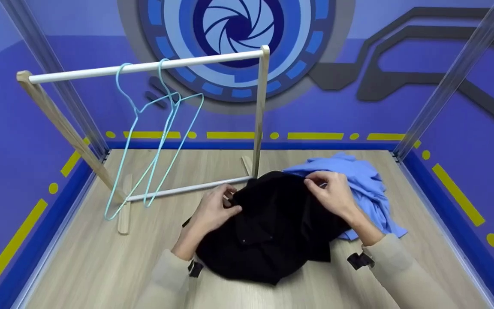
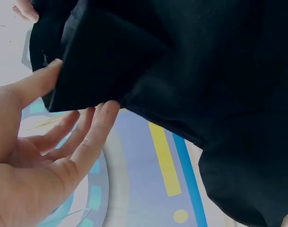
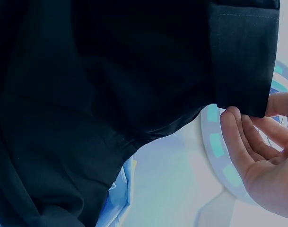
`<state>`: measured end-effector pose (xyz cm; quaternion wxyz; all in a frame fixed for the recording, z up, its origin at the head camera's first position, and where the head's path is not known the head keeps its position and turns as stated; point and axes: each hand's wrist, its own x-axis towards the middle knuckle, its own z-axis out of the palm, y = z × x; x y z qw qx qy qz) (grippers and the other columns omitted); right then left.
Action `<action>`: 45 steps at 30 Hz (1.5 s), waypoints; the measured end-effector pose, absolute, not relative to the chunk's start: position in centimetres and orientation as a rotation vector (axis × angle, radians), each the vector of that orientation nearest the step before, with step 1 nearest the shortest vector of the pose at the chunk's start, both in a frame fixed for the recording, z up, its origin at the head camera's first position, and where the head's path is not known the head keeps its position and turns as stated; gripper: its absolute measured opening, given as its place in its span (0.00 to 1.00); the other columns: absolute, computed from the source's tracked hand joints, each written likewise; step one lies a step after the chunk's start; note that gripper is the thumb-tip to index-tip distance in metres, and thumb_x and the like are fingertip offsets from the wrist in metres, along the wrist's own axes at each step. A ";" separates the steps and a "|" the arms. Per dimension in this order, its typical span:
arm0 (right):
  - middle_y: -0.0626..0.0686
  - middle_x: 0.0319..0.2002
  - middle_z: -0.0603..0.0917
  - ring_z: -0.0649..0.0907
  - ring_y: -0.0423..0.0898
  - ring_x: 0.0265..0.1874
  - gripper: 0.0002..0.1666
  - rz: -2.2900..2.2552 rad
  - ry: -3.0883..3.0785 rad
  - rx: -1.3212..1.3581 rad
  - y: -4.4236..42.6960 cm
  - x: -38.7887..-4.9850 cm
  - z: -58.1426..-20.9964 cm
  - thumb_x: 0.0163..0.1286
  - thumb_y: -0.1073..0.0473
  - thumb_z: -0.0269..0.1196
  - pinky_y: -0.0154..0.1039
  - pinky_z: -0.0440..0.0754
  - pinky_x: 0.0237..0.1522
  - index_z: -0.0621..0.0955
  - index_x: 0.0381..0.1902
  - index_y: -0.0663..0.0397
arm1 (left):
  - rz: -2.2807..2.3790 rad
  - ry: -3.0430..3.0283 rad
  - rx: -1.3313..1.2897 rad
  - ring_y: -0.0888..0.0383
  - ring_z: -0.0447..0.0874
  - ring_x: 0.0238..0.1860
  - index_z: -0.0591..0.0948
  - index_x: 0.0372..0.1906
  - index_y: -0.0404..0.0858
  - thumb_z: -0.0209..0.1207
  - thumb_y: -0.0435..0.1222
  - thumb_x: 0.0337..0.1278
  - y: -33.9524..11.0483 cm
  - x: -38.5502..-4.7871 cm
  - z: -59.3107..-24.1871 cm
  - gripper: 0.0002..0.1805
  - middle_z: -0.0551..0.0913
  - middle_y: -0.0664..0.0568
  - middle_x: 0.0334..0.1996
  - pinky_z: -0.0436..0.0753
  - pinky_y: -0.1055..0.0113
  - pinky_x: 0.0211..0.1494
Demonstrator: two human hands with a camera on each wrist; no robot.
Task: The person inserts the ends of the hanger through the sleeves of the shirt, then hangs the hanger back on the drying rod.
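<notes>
A black shirt (image 1: 268, 223) hangs bunched between the two hands, a small flap with dot-like snaps on its front. My left hand (image 1: 215, 208) holds its upper left edge. In the left wrist view, the thumb of the left hand (image 2: 49, 146) lies on one side of a pointed collar-like corner, and fingertips touch its lower edge. On the upper right edge, my right hand (image 1: 332, 191) pinches the cloth. The right wrist view shows the right hand (image 3: 262, 146) at the corner of a stitched band of the black shirt (image 3: 110, 85).
A crumpled blue garment (image 1: 354, 171) lies behind and right of the black one. To the left stands a wooden rack with a white rail (image 1: 204, 60), from which light-blue hangers (image 1: 122, 167) hang. Blue printed walls (image 1: 324, 116) enclose the wooden table (image 1: 84, 253).
</notes>
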<state>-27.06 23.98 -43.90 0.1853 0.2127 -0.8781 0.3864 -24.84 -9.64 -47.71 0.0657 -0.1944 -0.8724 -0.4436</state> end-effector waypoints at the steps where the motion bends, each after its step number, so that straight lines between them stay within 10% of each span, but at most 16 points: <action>1: 0.46 0.33 0.90 0.87 0.43 0.32 0.03 1.095 -2.472 0.596 24.0 -27.1 -43.9 0.67 0.66 0.70 0.40 0.84 0.36 0.90 0.36 0.57 | -1.324 -2.625 -0.588 0.50 0.86 0.36 0.81 0.50 0.32 0.72 0.30 0.55 -9.7 -24.9 -47.6 0.18 0.84 0.46 0.40 0.84 0.55 0.44; 24: 0.57 0.41 0.88 0.87 0.52 0.38 0.14 0.952 -2.537 0.681 24.0 -27.3 -44.4 0.61 0.79 0.65 0.50 0.85 0.39 0.88 0.42 0.63 | -1.153 -2.307 -0.567 0.51 0.86 0.40 0.87 0.46 0.31 0.62 0.25 0.68 -11.5 -26.1 -45.2 0.08 0.87 0.45 0.41 0.84 0.56 0.43; 45: 0.52 0.31 0.89 0.86 0.49 0.30 0.04 1.004 -2.597 0.531 24.2 -27.4 -45.6 0.67 0.66 0.70 0.46 0.84 0.36 0.88 0.35 0.64 | -1.229 -2.447 -0.630 0.47 0.85 0.39 0.84 0.51 0.28 0.66 0.23 0.62 -11.9 -25.1 -47.0 0.13 0.84 0.39 0.42 0.86 0.56 0.44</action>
